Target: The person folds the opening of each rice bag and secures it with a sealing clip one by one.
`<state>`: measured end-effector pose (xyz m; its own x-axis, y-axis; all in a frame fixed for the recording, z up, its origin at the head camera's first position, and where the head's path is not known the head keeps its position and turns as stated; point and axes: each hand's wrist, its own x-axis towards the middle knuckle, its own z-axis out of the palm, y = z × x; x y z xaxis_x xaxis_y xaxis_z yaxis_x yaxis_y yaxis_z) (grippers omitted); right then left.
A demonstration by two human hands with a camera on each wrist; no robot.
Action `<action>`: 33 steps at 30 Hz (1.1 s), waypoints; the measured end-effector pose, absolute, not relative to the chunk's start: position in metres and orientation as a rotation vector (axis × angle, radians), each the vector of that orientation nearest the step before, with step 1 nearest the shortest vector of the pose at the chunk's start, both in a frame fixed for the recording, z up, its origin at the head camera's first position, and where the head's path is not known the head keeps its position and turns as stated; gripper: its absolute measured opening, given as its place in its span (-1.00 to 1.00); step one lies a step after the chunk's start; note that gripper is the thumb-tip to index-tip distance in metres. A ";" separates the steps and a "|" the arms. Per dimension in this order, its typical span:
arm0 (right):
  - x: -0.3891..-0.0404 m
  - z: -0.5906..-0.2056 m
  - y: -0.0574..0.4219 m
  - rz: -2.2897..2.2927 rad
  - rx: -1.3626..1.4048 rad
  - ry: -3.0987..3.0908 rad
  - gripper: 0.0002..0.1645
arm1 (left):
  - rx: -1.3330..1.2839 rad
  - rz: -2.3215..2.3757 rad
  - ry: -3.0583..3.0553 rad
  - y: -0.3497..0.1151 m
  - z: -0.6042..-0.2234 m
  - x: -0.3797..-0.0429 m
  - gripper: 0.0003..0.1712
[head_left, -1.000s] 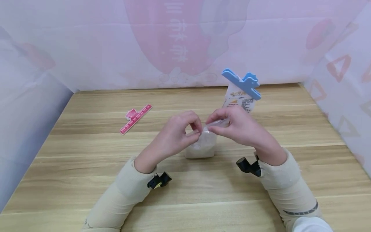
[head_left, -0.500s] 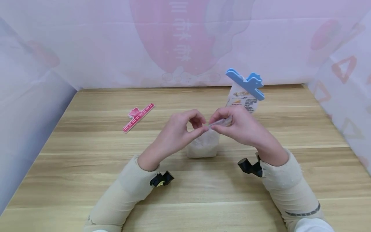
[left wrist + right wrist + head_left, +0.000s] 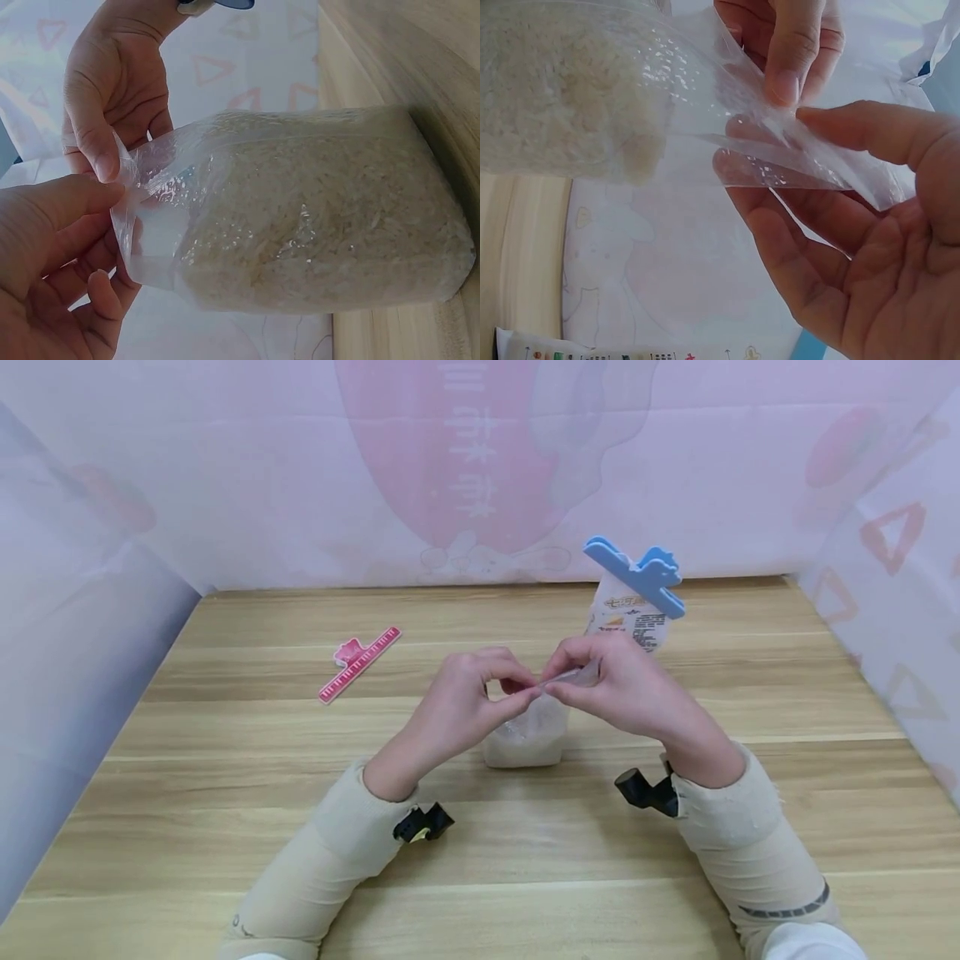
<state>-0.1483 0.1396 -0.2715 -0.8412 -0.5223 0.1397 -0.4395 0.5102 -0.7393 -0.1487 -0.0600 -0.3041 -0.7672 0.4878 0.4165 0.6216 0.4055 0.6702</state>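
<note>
A clear plastic bag of rice (image 3: 525, 747) stands upright on the wooden table between both hands; its grains fill the lower part. My left hand (image 3: 476, 697) pinches the bag's top edge between thumb and fingers, its tips close beside those of the other hand. On the opposite side, my right hand (image 3: 618, 685) pinches the same film, and a flap of loose plastic lies across its fingers. In the left wrist view, the rice bag (image 3: 315, 217) has its upper film gathered at the thumbs. The right wrist view shows a folded film edge (image 3: 780, 161) over the right fingers.
Behind the right hand stands a printed packet (image 3: 626, 614) with a blue sealing clip (image 3: 637, 575) across its top. A pink sealing clip (image 3: 360, 665) lies on the table (image 3: 225, 793) at left. Printed cloth walls (image 3: 262, 485) border the back and sides.
My left fingertips have moved right and slightly up along the bag's top edge, to meet the right fingertips. The right hand keeps its pinch. The head view has shifted slightly.
</note>
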 end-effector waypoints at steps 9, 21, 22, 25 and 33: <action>-0.142 -0.263 0.148 -1.353 -0.887 2.599 -0.87 | -1.025 -1.242 -2.484 -0.059 -0.306 -0.148 -0.93; -0.142 -0.255 0.160 -1.536 -0.925 2.588 -0.85 | -1.059 -1.193 -2.471 -0.060 -0.304 -0.147 -0.95; -0.144 -0.255 0.161 -1.490 -0.911 2.590 -0.85 | -1.061 -1.187 -2.469 -0.060 -0.304 -0.147 -0.95; -0.148 -0.258 0.159 -1.351 -0.874 2.591 -0.83 | -1.071 -1.168 -2.455 -0.060 -0.304 -0.147 -0.95; -0.152 -0.268 0.152 -1.239 -0.880 2.570 -0.86 | -1.084 -1.162 -2.424 -0.059 -0.304 -0.147 -0.96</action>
<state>-0.1516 0.1516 -0.2677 -0.8150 -0.5690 0.1095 -0.4401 0.4848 -0.7558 -0.1469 -0.0593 -0.3040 -0.6949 0.5198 0.4969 0.7129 0.4076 0.5707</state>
